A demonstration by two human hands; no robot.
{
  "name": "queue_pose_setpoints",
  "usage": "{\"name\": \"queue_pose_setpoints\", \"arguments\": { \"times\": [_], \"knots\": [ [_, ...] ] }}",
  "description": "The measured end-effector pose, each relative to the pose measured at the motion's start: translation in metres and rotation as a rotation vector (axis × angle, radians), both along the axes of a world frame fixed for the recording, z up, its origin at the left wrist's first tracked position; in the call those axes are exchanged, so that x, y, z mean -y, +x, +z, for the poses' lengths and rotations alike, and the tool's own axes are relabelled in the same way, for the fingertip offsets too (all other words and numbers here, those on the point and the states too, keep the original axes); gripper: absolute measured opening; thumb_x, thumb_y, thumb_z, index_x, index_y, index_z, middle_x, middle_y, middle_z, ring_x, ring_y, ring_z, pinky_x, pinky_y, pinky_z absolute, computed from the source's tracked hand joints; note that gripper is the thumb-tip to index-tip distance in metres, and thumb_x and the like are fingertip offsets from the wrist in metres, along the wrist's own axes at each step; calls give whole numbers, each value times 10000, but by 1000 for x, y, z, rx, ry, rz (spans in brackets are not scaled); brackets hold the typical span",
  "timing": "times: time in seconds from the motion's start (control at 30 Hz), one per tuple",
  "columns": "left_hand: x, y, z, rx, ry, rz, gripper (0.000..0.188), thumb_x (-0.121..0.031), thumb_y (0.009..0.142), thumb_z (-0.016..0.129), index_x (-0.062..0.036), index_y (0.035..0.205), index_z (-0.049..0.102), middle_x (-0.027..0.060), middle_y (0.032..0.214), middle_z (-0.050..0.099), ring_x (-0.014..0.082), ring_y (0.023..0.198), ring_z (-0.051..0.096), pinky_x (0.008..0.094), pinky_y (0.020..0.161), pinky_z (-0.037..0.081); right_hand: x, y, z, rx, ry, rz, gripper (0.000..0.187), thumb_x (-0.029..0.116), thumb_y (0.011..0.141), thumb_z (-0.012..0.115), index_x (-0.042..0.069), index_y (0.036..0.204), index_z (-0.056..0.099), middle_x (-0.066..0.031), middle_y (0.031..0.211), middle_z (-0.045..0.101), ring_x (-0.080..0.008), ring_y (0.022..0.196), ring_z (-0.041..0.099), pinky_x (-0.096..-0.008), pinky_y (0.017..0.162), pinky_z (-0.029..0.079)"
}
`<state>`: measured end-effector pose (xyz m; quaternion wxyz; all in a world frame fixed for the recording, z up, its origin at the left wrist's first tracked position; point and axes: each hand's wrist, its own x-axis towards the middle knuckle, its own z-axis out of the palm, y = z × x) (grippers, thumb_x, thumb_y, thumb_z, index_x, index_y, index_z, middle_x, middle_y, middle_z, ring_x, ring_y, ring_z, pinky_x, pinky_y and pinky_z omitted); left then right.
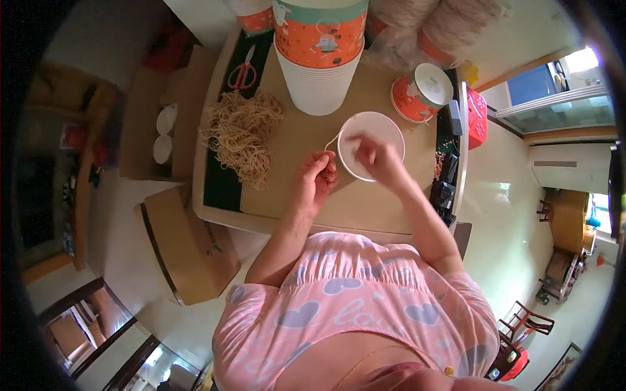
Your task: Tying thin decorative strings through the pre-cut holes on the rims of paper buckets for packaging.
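Observation:
A white paper bucket [393, 127] stands on the brown tabletop with its open mouth facing up. A thin beige cord [332, 141] runs from its rim to my left hand [317, 176], whose thumb and fingers pinch it just left of the bucket. Over the bucket's mouth is my right hand [379, 159]. Its index finger is stretched out and apart from the thumb, the other fingers are curled, and I see nothing held in it. To the left lies a loose heap of the same beige cord [242, 137].
Scissors [243, 73] with red handles lie beyond the cord heap. A tall stack of paper buckets [319, 58] stands at the far side, and an upturned orange bucket [420, 98] sits far right. Black objects [445, 192] line the right edge. Cardboard boxes [195, 247] stand left of the table.

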<state>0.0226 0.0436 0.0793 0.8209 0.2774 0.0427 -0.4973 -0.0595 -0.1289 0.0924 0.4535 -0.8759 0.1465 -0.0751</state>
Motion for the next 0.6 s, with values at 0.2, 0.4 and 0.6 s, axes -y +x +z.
{"name": "queue_pose_setpoints", "arguments": {
  "times": [0.2,0.4,0.6],
  "knots": [
    [13,-23,-6,12,-37,0,134,-127,929,528,-32,992,599,41,771,588,124,661,521,257,637,443,-58,-68,-6,-333,861,25,115,85,915,534,20,1001,571,-48,663,618,-103,614,610,-234,560,475],
    [19,-50,-14,113,75,-146,152,-135,922,540,-36,1002,623,63,839,638,148,780,599,272,743,482,-50,-106,-41,-94,1102,-338,145,106,940,513,-34,925,544,-115,858,647,-179,825,655,-283,743,543],
    [11,-50,-32,109,164,-209,138,-121,914,547,-31,997,611,55,783,616,123,720,569,233,682,462,-30,-140,76,449,1384,455,204,148,897,569,-42,831,601,-176,852,614,-291,772,596,-396,699,475]
  ]
}}
